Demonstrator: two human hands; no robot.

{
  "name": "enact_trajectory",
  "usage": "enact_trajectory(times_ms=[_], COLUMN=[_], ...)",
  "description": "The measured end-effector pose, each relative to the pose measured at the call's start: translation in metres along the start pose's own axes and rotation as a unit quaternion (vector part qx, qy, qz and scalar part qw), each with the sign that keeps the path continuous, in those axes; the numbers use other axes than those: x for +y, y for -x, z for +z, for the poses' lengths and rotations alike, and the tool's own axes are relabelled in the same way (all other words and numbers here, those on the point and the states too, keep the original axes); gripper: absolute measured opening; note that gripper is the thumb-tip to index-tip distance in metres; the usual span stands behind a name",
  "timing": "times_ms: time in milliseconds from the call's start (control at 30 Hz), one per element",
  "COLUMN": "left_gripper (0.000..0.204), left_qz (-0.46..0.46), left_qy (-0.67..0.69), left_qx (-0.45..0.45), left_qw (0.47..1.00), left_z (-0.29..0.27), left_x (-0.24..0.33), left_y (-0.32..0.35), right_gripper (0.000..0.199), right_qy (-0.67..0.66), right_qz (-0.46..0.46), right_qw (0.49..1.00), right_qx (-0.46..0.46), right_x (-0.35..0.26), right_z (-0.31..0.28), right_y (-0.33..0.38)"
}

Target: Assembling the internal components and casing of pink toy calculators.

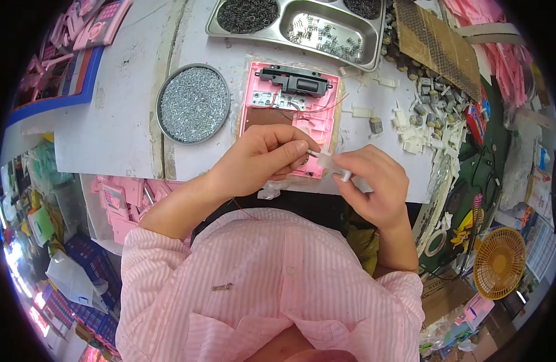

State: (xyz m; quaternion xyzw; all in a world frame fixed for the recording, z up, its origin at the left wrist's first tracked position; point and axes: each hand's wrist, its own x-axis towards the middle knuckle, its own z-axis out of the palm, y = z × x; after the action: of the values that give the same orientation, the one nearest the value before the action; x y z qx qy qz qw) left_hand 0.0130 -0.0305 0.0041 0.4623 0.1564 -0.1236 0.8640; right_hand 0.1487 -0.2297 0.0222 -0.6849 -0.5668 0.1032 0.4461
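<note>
My left hand [261,158] pinches a small grey metal piece [313,154] between thumb and forefinger; it is too small to tell its kind. That piece meets the end of a white plastic part with a short stem [327,161], held in the fingertips of my right hand [377,184]. Both hands are raised over the near edge of a pink plastic housing [331,130]. In the housing sit a black mechanism [294,81], a perforated metal plate [263,99], a brown panel and thin red wires. My left hand hides part of its lower left.
A round dish of small silver screws [193,104] stands left of the housing. Behind is a metal tray [284,37] with small springs. White plastic parts [413,136] and small grey blocks [432,99] lie heaped at right, beside cardboard [438,45]. Pink housings [124,202] fill a box at left.
</note>
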Motion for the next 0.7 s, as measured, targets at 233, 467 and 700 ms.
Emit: enact_trajectory(times_ms=[233, 467, 700], left_gripper=[0.023, 0.016, 0.015], left_qz=[0.121, 0.256, 0.270], left_qy=[-0.140, -0.715, -0.576], left_qx=[-0.011, 0.074, 0.087], left_qw=[0.983, 0.646, 0.767], left_z=[0.002, 0.006, -0.009], left_x=[0.007, -0.009, -0.009], left_y=[-0.001, -0.037, -0.023], right_gripper=[0.033, 0.043, 0.028], right_qy=[-0.187, -0.430, -0.127], right_qz=[0.141, 0.237, 0.177], right_qw=[0.969, 0.852, 0.961], right_qx=[0.083, 0.184, 0.171], right_x=[0.014, 0.026, 0.029], right_z=[0.005, -0.007, -0.007], right_y=[0.037, 0.046, 0.032])
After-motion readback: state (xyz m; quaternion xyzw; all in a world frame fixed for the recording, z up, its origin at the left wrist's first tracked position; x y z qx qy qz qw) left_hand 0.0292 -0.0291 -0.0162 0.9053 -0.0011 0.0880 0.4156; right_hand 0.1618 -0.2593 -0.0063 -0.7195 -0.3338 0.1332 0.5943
